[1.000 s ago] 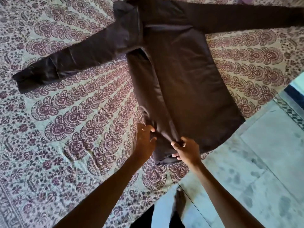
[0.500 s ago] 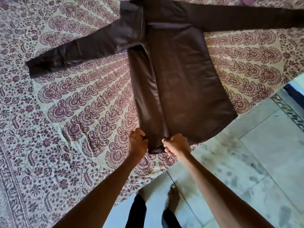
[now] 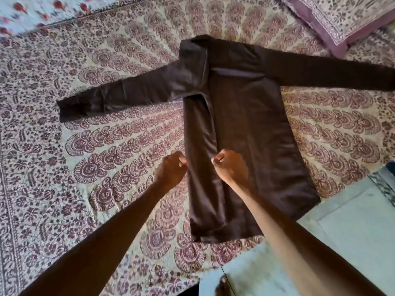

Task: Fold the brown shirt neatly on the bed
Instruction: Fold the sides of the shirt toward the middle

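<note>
Hem (image 3: 224, 235) nearest me, lying right along the edge of the bed (image 3: 96, 178) where the patterned cover gives way to pale floor (image 3: 352, 231). Moving up, my left hand (image 3: 172, 167) and right hand (image 3: 229, 165) sit either side of the folded strip (image 3: 201, 146), the left at its outer crease, the right at its inner edge. Both have fingers curled in tight, but I can't tell whether any cloth is nipped between them. The brown shirt (image 3: 256, 135) itself lies flat on its front, long body running away from me, one side already turned in. It looks thin and light, soft with no body of its own, and there's a faint sheen, so I judge it a bit slippery: it should slide over itself and slump the moment I let go. I'd pinch it at edges and seams, never mid-panel, and at two points at once so the crease stays straight. Further out, the left sleeve (image 3: 128, 97) angles off across the bed and the right sleeve (image 3: 331, 75) stretches wide the other way, both unfolded. For those I'd reckon on shoulder seam and cuff as the holds. Beyond them the collar (image 3: 198, 40), the firmest-looking part, and past that a pillow (image 3: 342, 18) in the far corner, well apart.
</note>
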`<control>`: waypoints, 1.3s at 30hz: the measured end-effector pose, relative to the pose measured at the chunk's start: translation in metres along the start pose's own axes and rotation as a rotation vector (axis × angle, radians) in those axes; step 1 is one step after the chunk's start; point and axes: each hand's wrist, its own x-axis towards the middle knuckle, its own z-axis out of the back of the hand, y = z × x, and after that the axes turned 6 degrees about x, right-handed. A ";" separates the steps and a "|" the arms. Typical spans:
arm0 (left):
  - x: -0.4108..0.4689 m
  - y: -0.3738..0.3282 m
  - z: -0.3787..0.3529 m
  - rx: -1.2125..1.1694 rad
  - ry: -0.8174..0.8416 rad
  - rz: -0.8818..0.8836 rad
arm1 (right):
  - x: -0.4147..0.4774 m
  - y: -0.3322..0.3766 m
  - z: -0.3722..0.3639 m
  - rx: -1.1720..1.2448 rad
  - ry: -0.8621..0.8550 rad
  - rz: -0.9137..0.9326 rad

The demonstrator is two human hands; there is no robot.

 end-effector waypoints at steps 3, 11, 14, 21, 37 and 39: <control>0.065 0.006 0.026 -0.073 -0.071 0.004 | 0.050 0.046 -0.003 0.105 0.048 -0.013; 0.200 0.052 0.080 -0.103 -0.209 0.038 | 0.151 0.150 -0.060 0.763 0.273 -0.290; 0.238 0.080 0.104 0.041 -0.332 0.026 | 0.174 0.188 -0.089 0.953 0.366 -0.458; 0.309 0.170 0.160 0.518 -0.130 0.117 | 0.217 0.238 -0.134 1.237 0.019 -0.696; 0.198 0.095 0.139 0.071 1.136 -0.040 | 0.201 0.133 -0.026 0.888 -0.328 -0.417; 0.170 0.075 0.121 -0.184 1.242 -0.005 | 0.202 0.120 -0.006 0.850 -0.285 -0.387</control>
